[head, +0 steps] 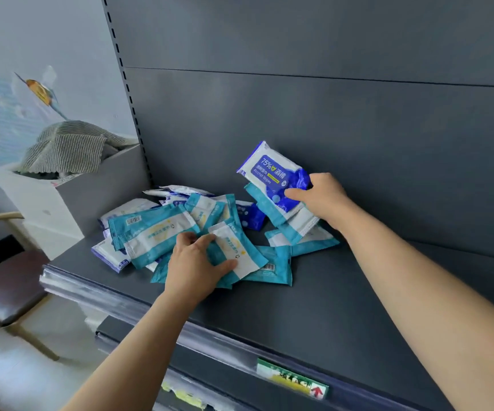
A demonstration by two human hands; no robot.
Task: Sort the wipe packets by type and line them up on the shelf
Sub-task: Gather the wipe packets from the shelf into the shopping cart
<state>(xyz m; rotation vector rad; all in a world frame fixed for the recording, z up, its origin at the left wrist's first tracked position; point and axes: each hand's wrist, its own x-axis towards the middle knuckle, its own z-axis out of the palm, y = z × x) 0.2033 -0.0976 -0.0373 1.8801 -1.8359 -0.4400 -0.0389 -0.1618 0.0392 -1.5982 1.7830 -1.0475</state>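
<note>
Head view: dark-blue alcohol wipes packet (271,173) held up off the shelf (343,298), tilted, close to the back panel (328,120). Right hand (324,200) clamped on its lower corner, thumb on top, with a teal-and-white packet (299,223) seemingly caught beneath in the same grasp. Raised, probably, to part the blue type from the rest. Left hand (195,266) low on the heap (153,229) at the shelf's left, fingers (204,241) and thumb closed around a teal packet (236,250) — likely drawing out the other type. Heap mixed and overlapping, no row begun yet.
</note>
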